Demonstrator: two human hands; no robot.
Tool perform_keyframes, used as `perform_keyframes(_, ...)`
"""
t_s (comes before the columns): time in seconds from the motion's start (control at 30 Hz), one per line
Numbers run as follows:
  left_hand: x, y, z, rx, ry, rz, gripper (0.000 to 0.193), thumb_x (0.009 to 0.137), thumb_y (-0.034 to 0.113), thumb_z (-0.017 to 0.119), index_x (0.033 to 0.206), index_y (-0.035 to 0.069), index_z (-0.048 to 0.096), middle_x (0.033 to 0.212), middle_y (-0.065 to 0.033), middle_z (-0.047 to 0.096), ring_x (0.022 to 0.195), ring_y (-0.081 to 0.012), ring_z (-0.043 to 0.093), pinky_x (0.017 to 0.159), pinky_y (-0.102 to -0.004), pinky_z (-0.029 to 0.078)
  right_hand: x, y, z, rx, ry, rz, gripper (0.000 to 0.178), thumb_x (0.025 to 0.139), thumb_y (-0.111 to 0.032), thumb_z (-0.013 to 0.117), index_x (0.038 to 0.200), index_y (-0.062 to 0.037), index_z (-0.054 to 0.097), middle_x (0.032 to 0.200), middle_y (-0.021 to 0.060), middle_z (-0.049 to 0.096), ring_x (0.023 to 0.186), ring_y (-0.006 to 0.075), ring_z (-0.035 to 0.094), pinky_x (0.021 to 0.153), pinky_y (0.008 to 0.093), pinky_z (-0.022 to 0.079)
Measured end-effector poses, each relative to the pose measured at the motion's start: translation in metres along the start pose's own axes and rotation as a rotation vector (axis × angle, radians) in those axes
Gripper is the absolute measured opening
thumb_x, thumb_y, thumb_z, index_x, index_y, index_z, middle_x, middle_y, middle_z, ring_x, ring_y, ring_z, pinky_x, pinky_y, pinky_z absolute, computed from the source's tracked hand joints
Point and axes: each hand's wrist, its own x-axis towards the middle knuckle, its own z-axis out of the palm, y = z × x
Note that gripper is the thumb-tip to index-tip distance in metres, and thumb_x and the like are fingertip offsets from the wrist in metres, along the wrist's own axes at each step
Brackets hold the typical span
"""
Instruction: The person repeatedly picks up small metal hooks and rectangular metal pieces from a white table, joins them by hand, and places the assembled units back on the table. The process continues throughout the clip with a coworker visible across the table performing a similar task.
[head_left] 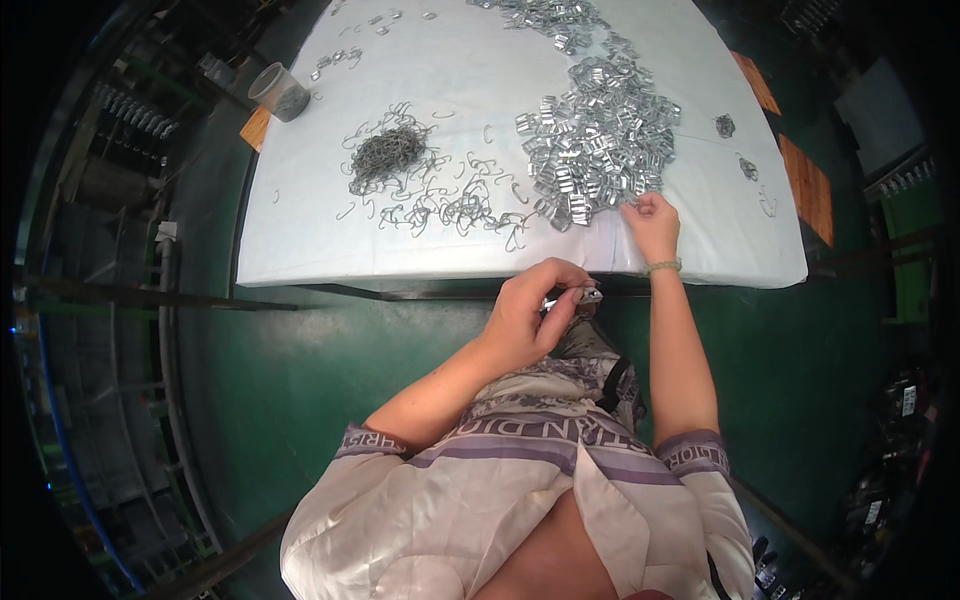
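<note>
- Your left hand [530, 312] sits closest to the lens, below the near edge of the tabletop [300, 230], fingers curled and pinched around a small metal clip [588, 295]. It's held over your lap, likely so you can work it off the pile.
- Whether a wire hook is also in that grip: cannot tell, fingers cover it.
- Your right hand [652, 225] reaches up onto the tabletop, fingertips closed down on the near rim of the heap of shiny metal clips [598, 145]. Looks like it is picking at one piece; can't confirm it is lifted clear.
- A pale bracelet [662, 266] shows on that wrist.
- The heap lies right of centre, within arm's reach of your right hand, so feeding from it takes little travel.
- Left of the heap, bent wire hooks [455, 205] are scattered loosely along the near side; a tighter tangle of wire hooks [385, 150] sits further left, apart from the clips. Kinds look kept separate for easy picking.
- More clips [545, 15] spread toward the far edge.
- Container: one clear plastic cup [278, 92] at the far left corner, well apart from both hands. Holds a dark grey fill in its lower part; too small to say what pieces.
- White sheet covers the tabletop, which makes the small metal parts easy to see.
- Green floor [300, 400] below.
</note>
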Motion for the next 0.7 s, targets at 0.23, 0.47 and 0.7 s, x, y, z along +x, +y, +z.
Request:
perform_keyframes(0.23, 0.002, -0.006, 0.004, 0.013, -0.014, -0.101, 0.007, 0.087, -0.003, 0.054, 0.093, -0.002, 0.052, 0.089, -0.0116, 0.065, 0.080, -0.0130, 0.060, 0.073, -0.0257, 0.048, -0.061, -0.053, -0.056, 0.829, -0.481, 0.139, 0.028, 0.082, 0.001, 0.061, 0.109, 0.0030, 0.060, 0.085, 0.0057, 0.063, 0.068, 0.0090, 0.058, 0.059, 0.0216, 0.046)
perform_keyframes(0.47, 0.000, -0.012, 0.007, 0.081, -0.055, -0.147, 0.010, 0.086, -0.005, 0.054, 0.095, -0.002, 0.053, 0.088, -0.0113, 0.065, 0.081, -0.0153, 0.063, 0.074, -0.0270, 0.049, -0.101, -0.097, -0.090, 0.790, -0.710, 0.060, 0.040, 0.080, 0.005, 0.061, 0.120, 0.0034, 0.057, 0.084, 0.0005, 0.055, 0.070, 0.0055, 0.054, 0.060, 0.0185, 0.045)
perform_keyframes(0.7, -0.003, -0.008, 0.004, 0.137, -0.100, -0.115, 0.011, 0.083, -0.006, 0.056, 0.093, -0.002, 0.053, 0.087, -0.0122, 0.064, 0.080, -0.0177, 0.064, 0.074, -0.0278, 0.050, -0.106, -0.101, -0.094, 0.733, -0.662, -0.057, 0.042, 0.080, 0.007, 0.058, 0.122, 0.0025, 0.055, 0.084, 0.0009, 0.058, 0.073, 0.0033, 0.055, 0.062, 0.0169, 0.045)
